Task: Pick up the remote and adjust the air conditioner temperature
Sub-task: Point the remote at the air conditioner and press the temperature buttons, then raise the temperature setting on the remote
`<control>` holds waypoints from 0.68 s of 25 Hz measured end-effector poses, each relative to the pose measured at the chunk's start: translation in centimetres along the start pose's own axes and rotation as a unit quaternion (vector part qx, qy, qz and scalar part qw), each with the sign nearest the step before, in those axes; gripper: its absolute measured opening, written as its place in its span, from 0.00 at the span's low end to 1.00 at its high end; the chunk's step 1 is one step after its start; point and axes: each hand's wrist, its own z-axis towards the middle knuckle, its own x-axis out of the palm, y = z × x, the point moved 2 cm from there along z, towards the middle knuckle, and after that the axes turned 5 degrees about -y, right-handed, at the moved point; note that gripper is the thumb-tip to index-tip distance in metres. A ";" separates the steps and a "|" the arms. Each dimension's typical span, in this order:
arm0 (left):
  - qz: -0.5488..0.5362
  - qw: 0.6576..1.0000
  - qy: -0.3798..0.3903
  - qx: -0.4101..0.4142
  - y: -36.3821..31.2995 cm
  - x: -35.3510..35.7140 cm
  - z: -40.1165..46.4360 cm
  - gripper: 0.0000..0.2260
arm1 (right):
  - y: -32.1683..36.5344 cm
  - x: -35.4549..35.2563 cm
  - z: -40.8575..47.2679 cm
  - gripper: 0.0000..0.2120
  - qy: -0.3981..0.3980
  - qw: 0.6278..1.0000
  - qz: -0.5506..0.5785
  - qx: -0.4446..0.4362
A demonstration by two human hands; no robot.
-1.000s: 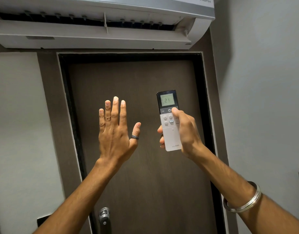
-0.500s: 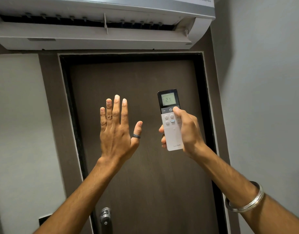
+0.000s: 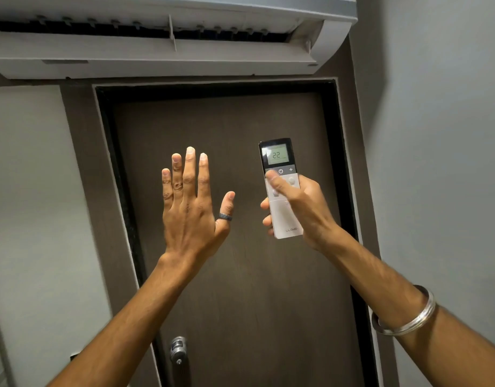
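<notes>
Grey walls and a dark door [image 3: 240, 275] sit under the air conditioner [image 3: 157, 46], the left hand [image 3: 192, 208] flat and empty, the right hand [image 3: 299, 210] wrapping the remote [image 3: 282, 216], probably light, rigid plastic, best gripped low with buttons clear.

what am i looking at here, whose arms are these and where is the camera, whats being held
There is one picture, taken by a camera worn on a person's head, so it looks forward and up along their own two arms. There is no robot here.

The right hand grips a white remote, with the thumb lying across its buttons. Its small screen reads 22. The left hand is empty, raised flat with fingers spread, and wears a dark ring on the thumb. A metal bangle sits on the right wrist.

Above is a white air conditioner with its flap open, mounted over a dark brown door.
</notes>
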 end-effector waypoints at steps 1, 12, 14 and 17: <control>-0.007 1.000 0.005 -0.001 -0.3 0.1 -0.7 0.36 | -0.5 -0.2 -0.4 0.16 -0.010 1.000 -0.023 0.010; -0.171 0.888 0.427 0.010 -13.2 1.8 -35.8 0.34 | -26.3 -12.4 -23.7 0.23 -0.214 0.871 -0.363 0.252; -0.195 0.841 0.505 0.024 -16.4 1.7 -42.3 0.34 | -30.5 -16.7 -29.1 0.25 -0.260 0.823 -0.390 0.321; -0.220 0.777 0.587 0.060 -21.2 1.3 -50.4 0.34 | -35.8 -23.8 -35.9 0.25 -0.322 0.736 -0.413 0.428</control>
